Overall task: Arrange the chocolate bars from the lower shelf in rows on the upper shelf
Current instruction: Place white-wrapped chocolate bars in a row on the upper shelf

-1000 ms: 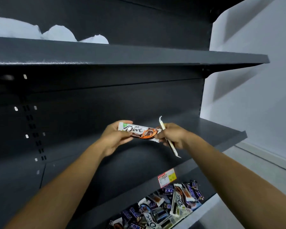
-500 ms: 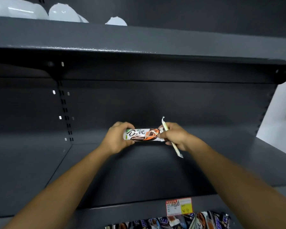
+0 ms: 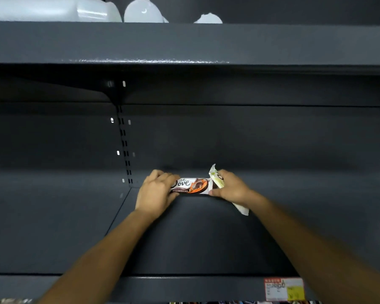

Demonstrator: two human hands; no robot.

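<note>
A brown and orange Dove chocolate bar (image 3: 192, 185) lies crosswise at the back of the dark grey shelf (image 3: 206, 244), close to the back panel. My left hand (image 3: 156, 193) grips its left end, fingers curled over the wrapper. My right hand (image 3: 232, 188) touches the bar's right end with its thumb and holds a second bar in a white and green wrapper (image 3: 217, 179), which sticks out above and below the fist. Along the bottom edge of the view, only the tops of the bars on the lower shelf (image 3: 239, 302) show.
The shelf above (image 3: 184, 42) overhangs and carries white plastic objects (image 3: 142, 12). A slotted upright (image 3: 124, 145) runs down the back panel left of my hands. A red and yellow price tag (image 3: 283, 289) sits on the shelf's front lip.
Both hands moved forward and down, bringing the Dove bar from mid-air to the back of the shelf. My view swung left and up, so the lower shelf's bars dropped almost out of sight.
</note>
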